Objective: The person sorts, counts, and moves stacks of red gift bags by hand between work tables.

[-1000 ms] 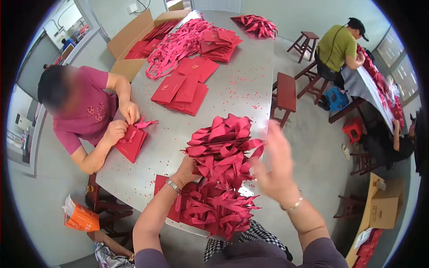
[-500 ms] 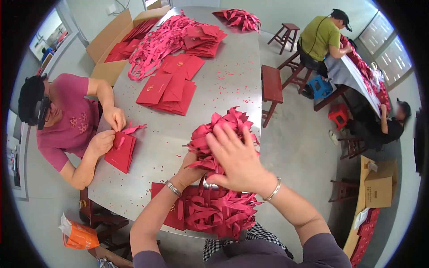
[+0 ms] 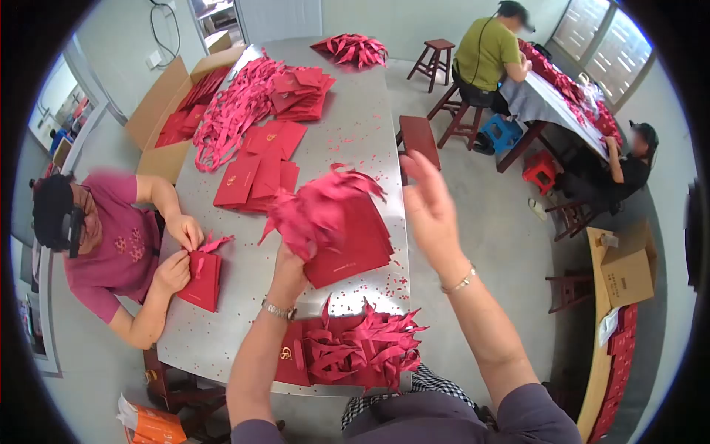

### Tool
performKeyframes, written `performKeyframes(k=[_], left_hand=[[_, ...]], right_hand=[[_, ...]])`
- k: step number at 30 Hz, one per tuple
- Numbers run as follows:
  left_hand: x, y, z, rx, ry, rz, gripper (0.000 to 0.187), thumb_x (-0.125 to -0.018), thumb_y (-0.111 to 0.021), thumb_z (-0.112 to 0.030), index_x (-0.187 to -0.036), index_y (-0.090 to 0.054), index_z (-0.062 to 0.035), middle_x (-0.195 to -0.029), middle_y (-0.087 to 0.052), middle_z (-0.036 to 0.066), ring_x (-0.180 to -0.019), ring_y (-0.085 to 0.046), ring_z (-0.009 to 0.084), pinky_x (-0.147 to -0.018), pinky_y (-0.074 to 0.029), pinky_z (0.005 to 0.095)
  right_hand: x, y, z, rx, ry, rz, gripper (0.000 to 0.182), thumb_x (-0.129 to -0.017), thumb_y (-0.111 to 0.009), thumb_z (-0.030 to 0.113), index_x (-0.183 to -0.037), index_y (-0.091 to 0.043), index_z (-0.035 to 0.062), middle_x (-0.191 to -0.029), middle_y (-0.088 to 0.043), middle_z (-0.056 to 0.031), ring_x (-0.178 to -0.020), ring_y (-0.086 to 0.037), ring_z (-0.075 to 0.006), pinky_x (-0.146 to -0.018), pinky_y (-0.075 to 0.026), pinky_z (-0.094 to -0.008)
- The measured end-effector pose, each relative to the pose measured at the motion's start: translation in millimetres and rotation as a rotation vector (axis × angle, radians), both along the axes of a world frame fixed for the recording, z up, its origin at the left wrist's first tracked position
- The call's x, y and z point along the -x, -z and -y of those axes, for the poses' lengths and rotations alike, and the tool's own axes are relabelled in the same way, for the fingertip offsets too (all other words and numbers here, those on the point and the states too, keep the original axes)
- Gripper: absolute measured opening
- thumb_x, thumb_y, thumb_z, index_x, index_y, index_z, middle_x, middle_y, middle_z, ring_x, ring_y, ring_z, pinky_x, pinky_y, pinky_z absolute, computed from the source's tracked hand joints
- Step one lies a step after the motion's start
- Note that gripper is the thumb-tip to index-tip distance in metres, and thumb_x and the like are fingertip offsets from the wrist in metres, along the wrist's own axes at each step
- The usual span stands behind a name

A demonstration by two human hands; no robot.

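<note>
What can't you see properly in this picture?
Head view only:
- The bundle of red bags in the left hand is motion-blurred; no count possible.
- The gold print on the flat bags is too small to read.
- The right hand is blurred; its grip is unclear.

Bag stack point(image 3: 347, 237) on table point(image 3: 355, 140), ribboned pile point(image 3: 355, 351) nearer, open box point(image 3: 174, 103) far left

We saw red paper bags point(image 3: 347, 244) with red ribbon handles and a small gold mark. The surface point(image 3: 347, 140) was silver-grey, speckled with red scraps. One co-worker's shirt point(image 3: 122, 255) was magenta with a flower pattern, another's shirt point(image 3: 488, 52) olive green. The boxes point(image 3: 159, 111) were brown.
</note>
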State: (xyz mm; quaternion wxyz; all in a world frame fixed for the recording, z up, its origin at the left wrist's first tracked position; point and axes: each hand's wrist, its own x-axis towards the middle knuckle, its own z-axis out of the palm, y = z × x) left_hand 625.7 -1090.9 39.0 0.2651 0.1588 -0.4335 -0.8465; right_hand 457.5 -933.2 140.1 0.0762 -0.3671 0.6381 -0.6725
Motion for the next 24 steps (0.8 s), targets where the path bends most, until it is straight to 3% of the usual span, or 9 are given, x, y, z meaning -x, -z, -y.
performKeyframes(k=[1, 3, 6, 8, 10, 13, 16, 20, 24], left_hand=[[-11, 5, 0, -0.170, 0.047, -0.026, 0.048, -0.083, -0.063, -0.005, -0.128, -0.045, -0.0049, -0.123, -0.055, 0.007, -0.113, -0.053, 0.0247, -0.097, -0.046, 0.0381], [-23, -9, -28, -0.396, -0.067, -0.128, 0.054, -0.084, -0.063, -0.013, -0.133, -0.042, -0.0042, -0.128, -0.053, 0.009, -0.119, -0.050, 0.0280, -0.100, -0.043, 0.0429], [-38, -23, -77, -0.536, -0.131, -0.292, 0.053, -0.090, -0.053, -0.030, -0.135, -0.041, -0.0049, -0.135, -0.048, 0.012, -0.123, -0.047, 0.0309, -0.104, -0.039, 0.0480], [-42, -16, -98, -0.964, -0.095, -0.558, 0.054, -0.094, -0.045, -0.039, -0.137, -0.039, -0.0081, -0.135, -0.048, 0.013, -0.122, -0.048, 0.0317, -0.103, -0.040, 0.0485], [-47, -11, -120, -1.067, -0.100, -0.548, 0.053, -0.095, -0.041, -0.042, -0.138, -0.040, -0.0104, -0.135, -0.048, 0.013, -0.120, -0.049, 0.0324, -0.102, -0.042, 0.0481], [-56, -1, -140, -0.682, -0.026, -0.356, 0.051, -0.095, -0.041, -0.038, -0.137, -0.040, -0.0076, -0.135, -0.048, 0.013, -0.119, -0.051, 0.0326, -0.101, -0.043, 0.0470], [-57, -5, -147, -0.778, 0.078, -0.446, 0.050, -0.096, -0.040, -0.035, -0.137, -0.040, -0.0061, -0.133, -0.049, 0.015, -0.117, -0.053, 0.0326, -0.098, -0.045, 0.0471], [-50, -2, -157, -0.850, -0.004, -0.381, 0.055, -0.096, -0.041, -0.040, -0.139, -0.036, -0.0066, -0.134, -0.049, 0.015, -0.118, -0.052, 0.0323, -0.099, -0.045, 0.0483], [-50, -15, -171, -0.747, 0.139, -0.445, 0.053, -0.095, -0.048, -0.034, -0.139, -0.036, -0.0084, -0.135, -0.048, 0.013, -0.119, -0.051, 0.0306, -0.099, -0.046, 0.0467]], right_hand=[[-5, -7, -12, 0.053, 0.060, 0.142, 0.045, -0.090, -0.055, 0.012, -0.131, -0.044, -0.0016, -0.129, -0.052, -0.0138, -0.119, -0.049, -0.0193, -0.098, -0.040, -0.0314], [-12, 3, -39, -0.132, -0.024, 0.069, 0.042, -0.091, -0.055, 0.013, -0.129, -0.046, -0.0014, -0.125, -0.055, -0.0125, -0.114, -0.052, -0.0178, -0.095, -0.042, -0.0303], [-49, 6, -66, -0.181, -0.270, 0.342, 0.037, -0.094, -0.051, 0.013, -0.128, -0.048, -0.0001, -0.126, -0.055, -0.0097, -0.112, -0.054, -0.0168, -0.094, -0.043, -0.0302], [-70, -4, -76, -0.037, -0.339, 0.407, 0.041, -0.095, -0.050, 0.021, -0.129, -0.046, -0.0014, -0.129, -0.052, -0.0120, -0.116, -0.052, -0.0196, -0.097, -0.042, -0.0335], [-84, -16, -87, 0.027, -0.395, 0.396, 0.055, -0.094, -0.051, 0.036, -0.133, -0.042, -0.0023, -0.134, -0.048, -0.0134, -0.122, -0.048, -0.0214, -0.100, -0.040, -0.0353], [-98, -28, -102, 0.079, -0.454, 0.365, 0.059, -0.089, -0.059, 0.036, -0.135, -0.042, 0.0029, -0.140, -0.041, -0.0100, -0.129, -0.039, -0.0204, -0.104, -0.033, -0.0359], [-103, -37, -114, 0.044, -0.392, 0.057, 0.057, -0.087, -0.061, 0.034, -0.133, -0.046, 0.0044, -0.140, -0.041, -0.0123, -0.129, -0.039, -0.0235, -0.104, -0.032, -0.0368], [-104, -42, -129, 0.022, -0.419, -0.049, 0.048, -0.079, -0.071, 0.024, -0.122, -0.057, 0.0061, -0.139, -0.042, -0.0154, -0.126, -0.042, -0.0291, -0.103, -0.034, -0.0410], [-99, -44, -144, 0.010, -0.383, -0.243, 0.043, -0.076, -0.074, 0.020, -0.115, -0.062, 0.0076, -0.134, -0.047, -0.0173, -0.123, -0.045, -0.0326, -0.100, -0.036, -0.0431]])
